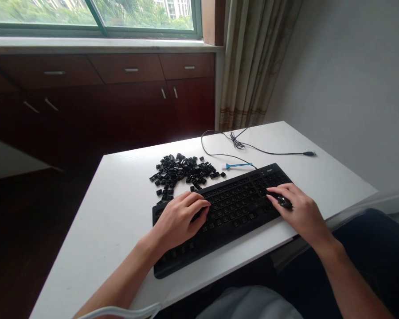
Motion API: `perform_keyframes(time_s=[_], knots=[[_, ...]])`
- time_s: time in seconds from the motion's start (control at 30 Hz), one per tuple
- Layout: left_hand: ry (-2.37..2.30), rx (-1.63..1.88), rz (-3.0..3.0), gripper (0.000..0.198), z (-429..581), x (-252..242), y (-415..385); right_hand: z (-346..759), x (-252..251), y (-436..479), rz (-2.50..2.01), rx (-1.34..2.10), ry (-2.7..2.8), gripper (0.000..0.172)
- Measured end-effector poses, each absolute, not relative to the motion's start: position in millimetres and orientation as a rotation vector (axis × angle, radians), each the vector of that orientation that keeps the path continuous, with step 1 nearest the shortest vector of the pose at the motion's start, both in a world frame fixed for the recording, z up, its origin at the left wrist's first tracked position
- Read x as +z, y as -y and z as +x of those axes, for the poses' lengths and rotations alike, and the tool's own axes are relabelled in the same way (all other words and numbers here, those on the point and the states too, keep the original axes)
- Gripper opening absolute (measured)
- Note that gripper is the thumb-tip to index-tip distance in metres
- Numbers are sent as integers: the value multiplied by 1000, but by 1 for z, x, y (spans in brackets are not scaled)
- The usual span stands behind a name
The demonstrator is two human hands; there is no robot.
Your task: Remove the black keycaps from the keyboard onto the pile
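Observation:
A black keyboard lies at an angle on the white table, with many key sockets bare. My left hand rests on its left half, fingers curled down onto the frame. My right hand lies on the right end, fingers pinched around a small black keycap. A heap of loose black keycaps sits just behind the keyboard's left part.
A blue keycap puller lies behind the keyboard. The keyboard's cable trails to a USB plug at the right rear. Dark wood cabinets, a window and a curtain stand beyond the table. My legs are under the near edge.

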State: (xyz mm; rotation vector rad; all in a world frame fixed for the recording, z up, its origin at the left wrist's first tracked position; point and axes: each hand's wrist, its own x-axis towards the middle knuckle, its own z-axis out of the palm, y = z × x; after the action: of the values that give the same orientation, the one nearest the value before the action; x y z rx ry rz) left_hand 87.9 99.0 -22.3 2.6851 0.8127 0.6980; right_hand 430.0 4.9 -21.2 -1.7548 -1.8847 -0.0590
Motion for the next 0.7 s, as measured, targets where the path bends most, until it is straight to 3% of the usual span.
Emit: perform_keyframes(time_s=[0.57,0.7], knots=[[-803,703,2693,16,88,-24,-99,428,-17,-9,-1752,74,1855,21],[-794,703,2695,16,88,-24,-99,424,-15,-9,-1737,84,1845,29]])
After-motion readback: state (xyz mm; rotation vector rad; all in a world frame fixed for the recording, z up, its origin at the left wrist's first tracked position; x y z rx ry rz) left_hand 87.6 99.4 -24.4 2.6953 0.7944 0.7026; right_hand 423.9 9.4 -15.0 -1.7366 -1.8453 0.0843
